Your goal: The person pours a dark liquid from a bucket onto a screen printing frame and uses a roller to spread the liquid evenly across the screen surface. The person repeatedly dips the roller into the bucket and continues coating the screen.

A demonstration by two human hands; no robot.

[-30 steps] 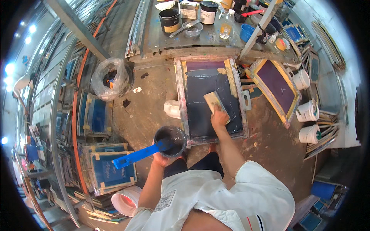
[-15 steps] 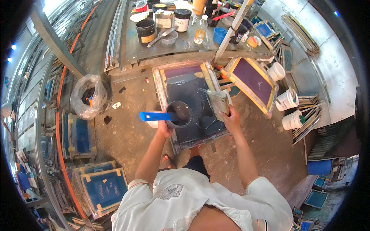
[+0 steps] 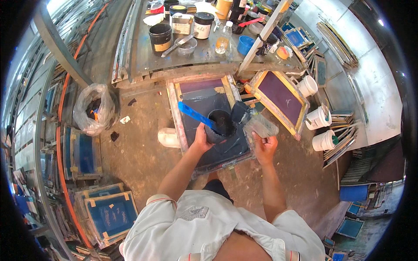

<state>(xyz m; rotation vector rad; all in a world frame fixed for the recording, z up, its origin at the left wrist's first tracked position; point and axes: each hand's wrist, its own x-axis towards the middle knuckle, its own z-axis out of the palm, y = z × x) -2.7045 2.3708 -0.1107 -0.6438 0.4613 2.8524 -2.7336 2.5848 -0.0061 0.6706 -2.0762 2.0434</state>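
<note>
Since half a second ago, the pot [image 3: 221, 126] has shifted right, from the left edge of the near frame [image 3: 175, 100] to over its inked mesh [image 3: 203, 98]; the scraper [image 3: 257, 124] has swung its dark end to the pot's right rim. Contact there cannot be confirmed.

My left grip [image 3: 201, 139] is closed on the pot's left wall; the blue-handled tool [image 3: 195, 114] inside leans out over that side. My right grip [image 3: 266, 150] pinches the scraper's near edge, dark end outward, presumably for cleanliness. Holding both above the mesh probably keeps drips off the floor [image 3: 148, 150].

Count: one pot, one blue-handled tool, one scraper; two frames at the front edge of the worktop [image 3: 150, 61], the purple-meshed frame [image 3: 274, 112] tilted at the right; three white pails [image 3: 317, 119] beyond its right edge.
</note>
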